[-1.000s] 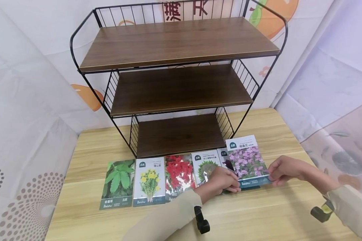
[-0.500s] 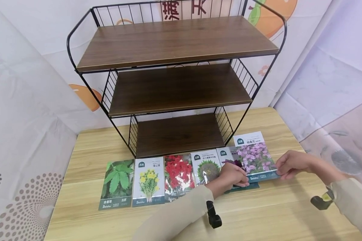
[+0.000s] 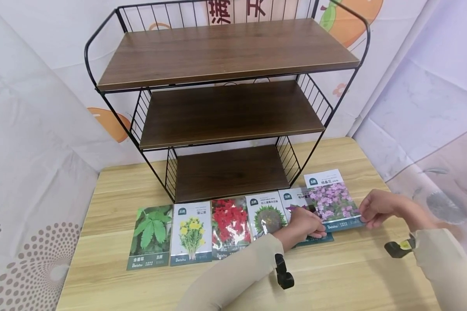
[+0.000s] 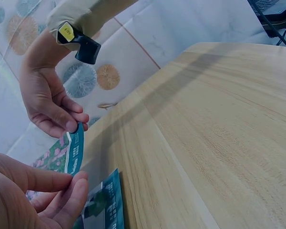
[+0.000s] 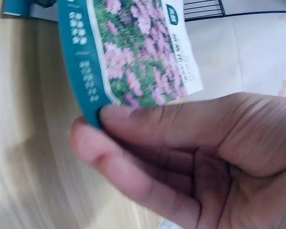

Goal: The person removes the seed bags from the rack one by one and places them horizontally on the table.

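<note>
A seed packet with pink flowers (image 3: 332,202) is held above the table's right side by its teal bottom edge. My left hand (image 3: 305,222) pinches its lower left corner between thumb and fingers. The lower right corner is pinched by my right hand (image 3: 382,208), with the thumb on the printed face in the right wrist view. Under the held packet's left side lies a dark purple flower packet (image 3: 292,199), partly hidden by it and by my left hand. To the left a sunflower packet (image 3: 267,218) lies flat, its lower part covered by my left arm.
Further left in the row lie a red flower packet (image 3: 231,222), a yellow flower packet (image 3: 192,233) and a green leaf packet (image 3: 151,237). Behind them stands a black wire rack with brown shelves (image 3: 231,112) on the wooden table (image 3: 358,276). Printed cloth (image 3: 432,108) hangs around.
Both hands have carried the pink flower packet to the right. More of the purple flower packet beneath and of the sunflower packet now shows.
</note>
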